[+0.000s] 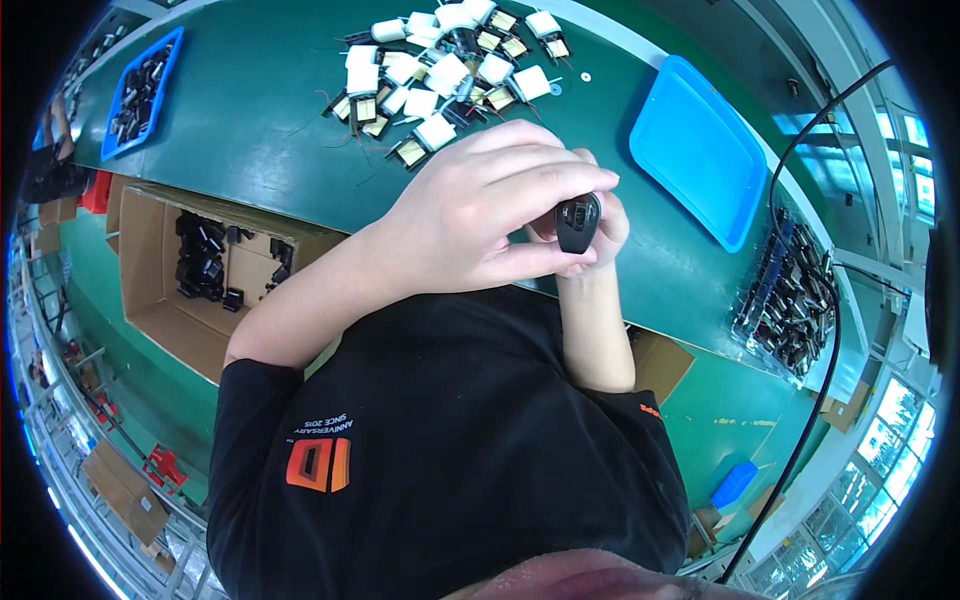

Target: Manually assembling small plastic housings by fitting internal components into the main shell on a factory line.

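Note:
Both my hands are raised together over the near edge of the green workbench. Between the thumb and fingers of my left hand (490,205) is a small glossy black plastic part (577,224), rounded at the top and narrowing downward, with a recess in its face. My right hand (610,232) is closed around the same part from behind and the right, its fingers partly hidden by the left hand. Beyond them on the bench lies a heap of white and black small assemblies (440,75) with thin wires.
A blue tray (690,150) lies at the right, beside a clear tray of black parts (795,300). At the far left is a blue bin (145,95) of dark parts. An open cardboard box (165,320) with black pieces stands left below the bench. A black cable (828,350) hangs at right.

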Motion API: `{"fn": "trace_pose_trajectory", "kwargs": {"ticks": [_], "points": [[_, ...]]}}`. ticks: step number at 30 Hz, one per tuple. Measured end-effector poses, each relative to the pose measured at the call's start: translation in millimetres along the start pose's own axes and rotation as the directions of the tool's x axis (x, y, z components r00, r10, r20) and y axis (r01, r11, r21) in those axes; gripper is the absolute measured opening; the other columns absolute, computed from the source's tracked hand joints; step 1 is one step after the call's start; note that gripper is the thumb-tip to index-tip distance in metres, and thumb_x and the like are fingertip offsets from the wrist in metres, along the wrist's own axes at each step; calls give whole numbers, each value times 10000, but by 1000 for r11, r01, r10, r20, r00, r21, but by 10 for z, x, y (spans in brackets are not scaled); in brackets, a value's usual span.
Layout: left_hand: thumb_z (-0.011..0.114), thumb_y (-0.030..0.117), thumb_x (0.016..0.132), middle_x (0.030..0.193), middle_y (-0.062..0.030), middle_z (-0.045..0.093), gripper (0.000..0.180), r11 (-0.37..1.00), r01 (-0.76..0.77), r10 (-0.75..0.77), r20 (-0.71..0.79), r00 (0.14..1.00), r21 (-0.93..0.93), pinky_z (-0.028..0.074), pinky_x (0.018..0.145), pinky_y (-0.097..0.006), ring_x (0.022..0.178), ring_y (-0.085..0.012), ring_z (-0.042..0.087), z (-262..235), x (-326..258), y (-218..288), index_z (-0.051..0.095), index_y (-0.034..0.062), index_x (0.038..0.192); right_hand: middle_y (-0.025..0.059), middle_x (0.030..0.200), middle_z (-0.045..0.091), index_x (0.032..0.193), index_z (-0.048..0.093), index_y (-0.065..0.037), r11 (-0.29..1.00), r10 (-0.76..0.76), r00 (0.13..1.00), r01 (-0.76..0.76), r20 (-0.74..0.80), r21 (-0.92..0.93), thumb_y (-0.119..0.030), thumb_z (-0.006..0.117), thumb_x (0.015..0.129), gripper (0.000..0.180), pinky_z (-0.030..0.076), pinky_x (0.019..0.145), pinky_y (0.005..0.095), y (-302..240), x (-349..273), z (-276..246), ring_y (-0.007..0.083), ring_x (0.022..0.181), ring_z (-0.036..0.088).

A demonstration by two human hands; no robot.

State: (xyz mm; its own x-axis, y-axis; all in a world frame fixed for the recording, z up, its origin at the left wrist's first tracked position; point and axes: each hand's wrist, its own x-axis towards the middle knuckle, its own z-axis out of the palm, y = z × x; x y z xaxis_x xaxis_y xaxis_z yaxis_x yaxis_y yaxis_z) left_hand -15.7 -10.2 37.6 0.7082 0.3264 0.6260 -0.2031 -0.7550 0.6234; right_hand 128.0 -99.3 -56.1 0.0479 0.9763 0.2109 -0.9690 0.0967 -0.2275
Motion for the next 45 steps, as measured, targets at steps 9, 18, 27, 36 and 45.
{"fn": "trace_pose_trajectory", "kwargs": {"ticks": [9,18,27,36,45], "points": [[806,199,685,975,-76,661,488,991,15,-15,-4,1000,131,550,763,-334,945,-245,622,118,16,43,639,52,1120,115,867,607,991,497,-117,972,-142,977,107,-160,-207,-254,574,874,196,545,493,269,141,-52,-93,201,635,644],[799,195,698,982,-76,664,481,988,17,-17,-5,1000,151,546,788,-337,971,-246,621,107,-6,46,627,50,1124,103,872,610,982,497,-133,974,-154,975,122,-162,-190,-253,579,882,177,525,513,253,188,22,40,193,677,643],[804,203,688,1010,-76,671,489,996,35,-42,83,996,76,530,818,-371,981,-252,617,5,-12,-65,653,54,1129,141,1097,582,1271,414,-81,965,-117,991,130,70,-229,-411,568,824,577,509,794,367,97,111,137,224,950,606],[802,111,743,1225,-157,607,527,943,-295,325,-248,912,153,527,863,-390,1054,-329,618,73,-223,-327,604,41,1227,131,1130,554,1256,562,27,-139,-330,860,363,388,-921,-214,899,599,777,498,777,302,-43,78,698,193,921,568],[738,-6,747,1306,-206,531,493,969,-231,246,-262,933,88,505,941,-412,1139,-343,586,139,-297,-322,623,37,1224,158,1207,509,1243,552,42,34,-341,874,380,347,-924,-74,838,657,662,523,874,318,37,75,572,218,1045,579]]}}
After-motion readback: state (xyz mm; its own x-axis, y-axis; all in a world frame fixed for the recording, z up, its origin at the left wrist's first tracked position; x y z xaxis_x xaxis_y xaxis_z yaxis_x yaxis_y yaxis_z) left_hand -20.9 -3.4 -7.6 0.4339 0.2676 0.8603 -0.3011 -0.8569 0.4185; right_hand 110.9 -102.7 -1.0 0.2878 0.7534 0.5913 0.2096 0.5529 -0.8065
